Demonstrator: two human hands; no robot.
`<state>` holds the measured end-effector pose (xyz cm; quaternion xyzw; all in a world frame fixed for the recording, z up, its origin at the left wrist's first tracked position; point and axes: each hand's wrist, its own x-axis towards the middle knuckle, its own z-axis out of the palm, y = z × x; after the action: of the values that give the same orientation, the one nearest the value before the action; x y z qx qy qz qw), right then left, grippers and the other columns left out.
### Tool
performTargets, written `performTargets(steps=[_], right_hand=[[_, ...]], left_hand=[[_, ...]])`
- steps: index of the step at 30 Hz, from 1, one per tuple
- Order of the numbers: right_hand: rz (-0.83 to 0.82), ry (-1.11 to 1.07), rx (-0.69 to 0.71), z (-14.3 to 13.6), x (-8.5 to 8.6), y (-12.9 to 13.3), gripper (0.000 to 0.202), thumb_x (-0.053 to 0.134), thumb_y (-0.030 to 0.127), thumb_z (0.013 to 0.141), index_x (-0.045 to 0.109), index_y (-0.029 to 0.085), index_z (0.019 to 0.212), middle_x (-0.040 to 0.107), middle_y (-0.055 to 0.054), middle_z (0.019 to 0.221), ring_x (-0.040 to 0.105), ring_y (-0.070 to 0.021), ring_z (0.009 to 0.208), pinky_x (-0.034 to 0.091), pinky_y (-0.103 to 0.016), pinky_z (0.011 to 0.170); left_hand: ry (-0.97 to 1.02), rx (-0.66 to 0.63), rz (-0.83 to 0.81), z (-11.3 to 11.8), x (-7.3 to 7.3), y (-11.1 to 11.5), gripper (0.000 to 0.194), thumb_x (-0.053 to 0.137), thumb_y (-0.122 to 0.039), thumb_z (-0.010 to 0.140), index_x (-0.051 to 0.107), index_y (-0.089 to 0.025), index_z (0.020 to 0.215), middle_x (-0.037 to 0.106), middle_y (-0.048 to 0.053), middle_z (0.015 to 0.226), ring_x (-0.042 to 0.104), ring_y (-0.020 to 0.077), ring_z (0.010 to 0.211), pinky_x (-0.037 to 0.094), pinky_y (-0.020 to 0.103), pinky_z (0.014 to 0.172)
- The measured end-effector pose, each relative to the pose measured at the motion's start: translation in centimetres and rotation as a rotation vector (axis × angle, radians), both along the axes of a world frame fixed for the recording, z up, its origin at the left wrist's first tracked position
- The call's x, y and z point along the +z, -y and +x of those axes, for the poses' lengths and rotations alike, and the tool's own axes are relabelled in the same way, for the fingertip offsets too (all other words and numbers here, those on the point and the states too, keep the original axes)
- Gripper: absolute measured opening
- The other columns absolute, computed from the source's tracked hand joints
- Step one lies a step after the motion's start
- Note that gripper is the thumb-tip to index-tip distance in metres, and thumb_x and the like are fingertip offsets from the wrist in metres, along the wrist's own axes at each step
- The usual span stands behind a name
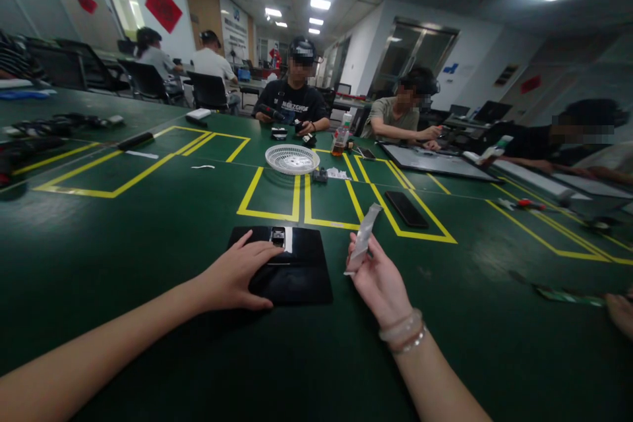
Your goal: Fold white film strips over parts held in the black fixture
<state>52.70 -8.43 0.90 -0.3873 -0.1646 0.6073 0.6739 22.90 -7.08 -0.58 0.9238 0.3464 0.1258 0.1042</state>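
A glossy black flat panel [301, 277] lies on the green table, with a small metal piece [278, 236] and a white strip near its far edge. My left hand [242, 273] rests on the panel's left part, fingers spread, the fingertips near the metal piece. To the right of the panel, my right hand [378, 277] is raised with the palm partly up, its fingers closed round a crinkled, translucent whitish strip [364, 237] that stands up from the hand.
Beyond the panel are a white round basket [292, 159], a small dark part [320, 175], a bottle [340, 140] and a black phone [406, 209]. Yellow tape outlines mark the green table [198, 231]. Several people sit round it; one person's hand [620, 313] is at the right edge.
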Motion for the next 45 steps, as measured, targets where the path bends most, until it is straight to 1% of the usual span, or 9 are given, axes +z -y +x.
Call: performTargets(steps=[7,11,15,22,28,32,36,40,45], right_hand=[[0.307,0.851,0.153,-0.9,0.4,1.4,0.045,0.058,0.038,0.093,0.054,0.031,0.137,0.065,-0.005,0.128,0.062,-0.0201,0.109,0.048,-0.043,0.099],[0.620,1.669,0.383,-1.1,0.8,2.1,0.046,0.042,0.018,0.098,0.051,0.035,0.139,0.061,-0.007,0.132,0.054,-0.0234,0.122,0.027,-0.060,0.111],[0.704,2.083,0.594,-1.7,0.7,2.7,0.055,0.042,0.007,0.093,0.050,0.037,0.139,0.060,-0.006,0.133,0.055,-0.0225,0.120,0.024,-0.062,0.112],[0.691,2.244,0.587,-2.6,0.7,3.5,0.045,0.046,0.014,0.094,0.057,0.037,0.132,0.057,-0.006,0.136,0.048,-0.0250,0.129,0.018,-0.063,0.115],[0.715,2.314,0.508,-3.2,0.6,4.1,0.038,0.052,0.022,0.094,0.060,0.035,0.129,0.053,-0.006,0.143,0.038,-0.0283,0.139,0.012,-0.063,0.117],[0.751,2.342,0.463,-3.7,0.1,4.4,0.039,0.053,0.018,0.093,0.060,0.031,0.129,0.052,-0.008,0.145,0.036,-0.0293,0.141,0.014,-0.062,0.117],[0.739,2.328,0.439,-3.7,0.1,4.2,0.041,0.052,0.014,0.092,0.061,0.033,0.127,0.054,-0.006,0.144,0.039,-0.0287,0.139,0.016,-0.063,0.117],[0.757,2.306,0.385,-3.4,0.7,3.9,0.049,0.052,0.010,0.090,0.058,0.033,0.131,0.055,-0.007,0.143,0.041,-0.0284,0.138,0.016,-0.061,0.117],[0.746,2.291,0.335,-2.9,1.1,3.8,0.054,0.050,0.008,0.088,0.053,0.031,0.137,0.056,-0.007,0.142,0.042,-0.0279,0.136,0.016,-0.058,0.116]], left_hand=[[0.057,-0.029,0.244,-0.4,0.5,0.1,0.085,0.081,-0.053,0.076,0.042,-0.020,0.145,0.044,0.014,0.144,0.043,0.0341,0.132,0.024,0.058,0.117],[0.255,-0.137,0.566,-0.8,1.0,1.0,0.043,0.068,-0.035,0.088,0.057,-0.020,0.127,0.057,0.011,0.125,0.055,0.0281,0.117,0.036,0.048,0.112],[0.296,-0.225,0.768,-0.9,1.3,1.8,0.029,0.059,-0.027,0.093,0.061,-0.021,0.121,0.062,0.008,0.110,0.060,0.0236,0.104,0.044,0.041,0.101],[-0.061,-0.222,0.423,0.7,0.3,0.9,0.036,0.076,-0.041,0.083,0.068,-0.017,0.109,0.064,0.008,0.107,0.061,0.0242,0.095,0.047,0.037,0.087],[-0.100,-0.194,0.347,0.8,-0.5,0.8,0.031,0.075,-0.039,0.086,0.069,-0.019,0.109,0.066,0.007,0.104,0.063,0.0232,0.089,0.048,0.034,0.082],[-0.099,-0.115,0.311,0.8,-0.4,0.7,0.048,0.079,-0.048,0.080,0.066,-0.021,0.118,0.061,0.009,0.124,0.060,0.0295,0.107,0.045,0.043,0.096],[-0.103,-0.040,0.245,0.4,-0.8,0.4,0.081,0.074,-0.063,0.080,0.049,-0.017,0.142,0.044,0.014,0.146,0.043,0.0341,0.132,0.026,0.051,0.115],[-0.110,-0.018,0.171,0.4,-1.1,0.2,0.086,0.071,-0.062,0.083,0.038,-0.017,0.150,0.037,0.014,0.151,0.034,0.0314,0.139,0.019,0.050,0.119],[-0.065,-0.006,0.161,0.1,-0.6,-0.2,0.084,0.075,-0.058,0.079,0.045,-0.018,0.146,0.047,0.012,0.143,0.044,0.0309,0.132,0.016,0.051,0.120]])
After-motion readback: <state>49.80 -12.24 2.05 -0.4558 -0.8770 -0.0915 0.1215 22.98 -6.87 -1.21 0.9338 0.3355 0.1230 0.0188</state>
